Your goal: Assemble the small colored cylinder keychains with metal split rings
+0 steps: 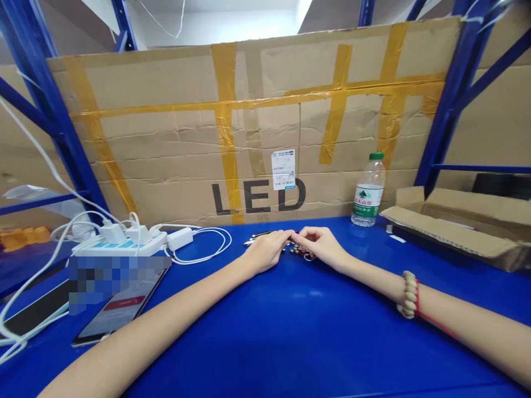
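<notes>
Both my hands rest on the blue table (pixel 290 331) near its far side, fingertips meeting over a small cluster of tiny metal parts (pixel 299 250). My left hand (pixel 267 250) is curled, fingers bent down onto the parts. My right hand (pixel 321 246) is also curled, its fingers pinched together on a small part that is too tiny to name. A few thin metal pins (pixel 259 237) lie just beyond my left hand. A bead bracelet and red string (pixel 409 294) circle my right wrist.
A taped cardboard sheet marked LED (pixel 257 196) walls the back. A water bottle (pixel 368 190) stands back right, beside an open cardboard box (pixel 456 224). A power strip with chargers and white cables (pixel 124 240) and two phones (pixel 120 309) lie left. Blue rack posts (pixel 450 105) flank the table.
</notes>
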### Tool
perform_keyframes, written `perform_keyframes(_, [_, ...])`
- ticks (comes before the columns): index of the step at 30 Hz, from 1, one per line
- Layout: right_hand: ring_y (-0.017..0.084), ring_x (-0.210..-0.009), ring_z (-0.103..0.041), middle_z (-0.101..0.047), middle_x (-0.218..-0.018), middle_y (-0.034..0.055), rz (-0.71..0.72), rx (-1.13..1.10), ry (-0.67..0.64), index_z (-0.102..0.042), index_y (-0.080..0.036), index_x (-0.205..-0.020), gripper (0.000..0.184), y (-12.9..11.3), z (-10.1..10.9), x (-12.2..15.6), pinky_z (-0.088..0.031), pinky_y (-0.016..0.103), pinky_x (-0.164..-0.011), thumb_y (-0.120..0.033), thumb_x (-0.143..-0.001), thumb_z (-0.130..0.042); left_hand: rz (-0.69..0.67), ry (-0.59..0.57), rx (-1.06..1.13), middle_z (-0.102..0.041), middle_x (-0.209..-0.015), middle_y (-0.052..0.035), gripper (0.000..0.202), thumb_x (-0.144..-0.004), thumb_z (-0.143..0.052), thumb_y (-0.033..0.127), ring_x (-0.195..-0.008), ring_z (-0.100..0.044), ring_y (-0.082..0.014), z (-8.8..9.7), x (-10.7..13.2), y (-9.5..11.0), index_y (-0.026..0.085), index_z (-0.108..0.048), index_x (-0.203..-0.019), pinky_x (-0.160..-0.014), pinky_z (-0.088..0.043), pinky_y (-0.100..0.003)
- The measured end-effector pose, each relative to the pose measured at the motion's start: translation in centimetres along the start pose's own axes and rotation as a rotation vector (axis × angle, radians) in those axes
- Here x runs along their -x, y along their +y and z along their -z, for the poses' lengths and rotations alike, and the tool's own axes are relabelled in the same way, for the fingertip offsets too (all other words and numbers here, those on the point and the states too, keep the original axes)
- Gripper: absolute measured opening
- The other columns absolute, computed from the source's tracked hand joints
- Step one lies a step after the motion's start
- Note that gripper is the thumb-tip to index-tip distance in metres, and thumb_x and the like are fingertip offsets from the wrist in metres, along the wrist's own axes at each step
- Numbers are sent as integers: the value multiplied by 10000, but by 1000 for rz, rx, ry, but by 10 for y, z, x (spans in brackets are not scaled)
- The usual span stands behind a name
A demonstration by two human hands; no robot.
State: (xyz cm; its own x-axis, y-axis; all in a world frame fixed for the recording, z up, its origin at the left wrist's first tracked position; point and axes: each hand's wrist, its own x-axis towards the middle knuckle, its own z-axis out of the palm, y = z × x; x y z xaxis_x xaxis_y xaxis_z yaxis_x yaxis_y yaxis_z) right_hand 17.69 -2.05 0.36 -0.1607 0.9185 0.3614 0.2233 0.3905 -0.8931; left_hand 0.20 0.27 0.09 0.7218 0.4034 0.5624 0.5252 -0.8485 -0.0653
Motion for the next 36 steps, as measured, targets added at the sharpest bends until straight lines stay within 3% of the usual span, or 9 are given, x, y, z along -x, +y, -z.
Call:
perform_keyframes(7, [90, -441, -494, -531, -512, -19, 83, 56, 6, -563, -153, -630, 388, 1, 1, 1, -405, 194, -380, -535, -622, -630, 21, 3, 5, -604, -1035, -85, 293, -889, -276, 181, -950, -575, -173, -2, -1, -3, 162, -446, -1127, -802, -479, -325])
perform_keyframes(12, [100, -483, -522, -588, -604, 10, 179, 131, 22, -611, -144, -721, 356, 1, 2, 1, -426, 211, -421, -497, -676, -602, 113, -6, 9, -596, -1088, -74, 282, -882, -293, 180, -974, -574, -172, -1, -2, -2, 173, -454, -1114, -811, -467, -310])
perform_keyframes(19, [83, -511, -512, -615, -768, 30, 313, 211, 71, -624, -161, -946, 344, 5, 4, -3, -456, 226, -507, -408, -709, -607, 202, -56, 84, -613, -1000, -41, 263, -899, -264, 225, -863, -597, -160, 1, -3, -1, 204, -445, -1089, -726, -457, -276])
perform_keyframes(23, [100, -562, -517, -620, -783, 38, 378, 304, 89, -666, -180, -935, 310, 8, 7, -4, -453, 248, -564, -392, -715, -612, 251, -79, 102, -616, -966, -39, 281, -911, -233, 267, -812, -603, -170, 1, -2, -2, 220, -434, -1101, -686, -449, -276])
perform_keyframes(30, [111, -584, -517, -626, -775, 38, 402, 345, 95, -689, -199, -898, 273, 12, 9, -5, -438, 254, -572, -396, -729, -603, 211, -107, 121, -613, -930, -43, 264, -911, -233, 267, -799, -594, -168, 1, -4, -3, 207, -439, -1065, -697, -441, -272])
perform_keyframes(36, [91, -546, -505, -618, -835, 47, 332, 278, 125, -677, -187, -933, 313, 12, 9, -6, -445, 248, -542, -388, -696, -637, 200, -126, 137, -610, -887, -42, 258, -914, -236, 267, -783, -589, -170, 0, -5, -3, 199, -435, -1064, -694, -431, -271])
